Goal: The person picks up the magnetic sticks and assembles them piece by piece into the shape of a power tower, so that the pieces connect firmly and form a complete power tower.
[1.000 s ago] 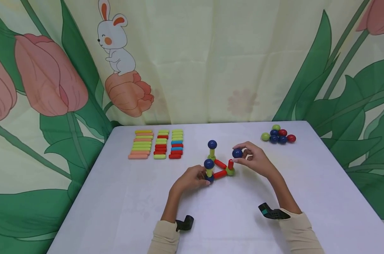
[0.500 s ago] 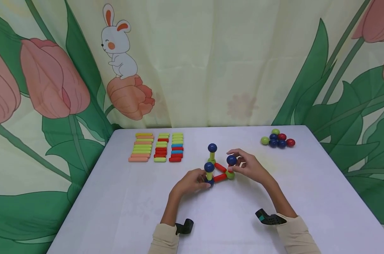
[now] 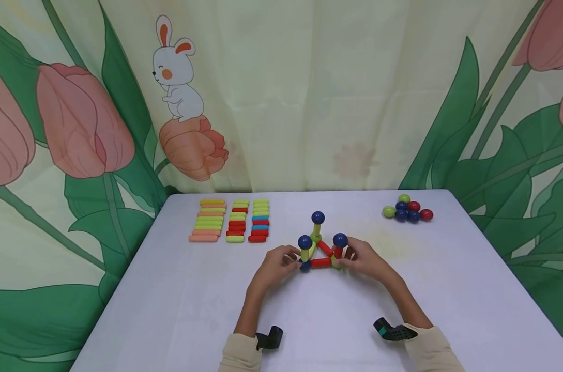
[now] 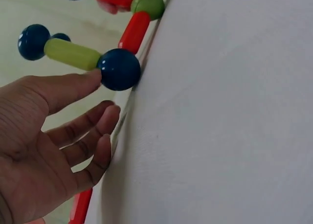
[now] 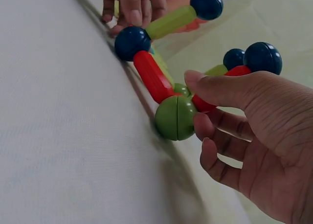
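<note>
Near-side access runs over the table between the left forearm and right forearm, narrowed by two wrist-mounted devices, and ends at the front red rod. The left hand obstructs the frame's near-left corner; the right hand, pinching the red post, obstructs the near-right corner. Three blue balls atop posts obstruct low crossing; overhead passage is available. Far-side access lies between the rod rows and the ball cluster, with the rear post inside it. The curtain bounds the far edge.
</note>
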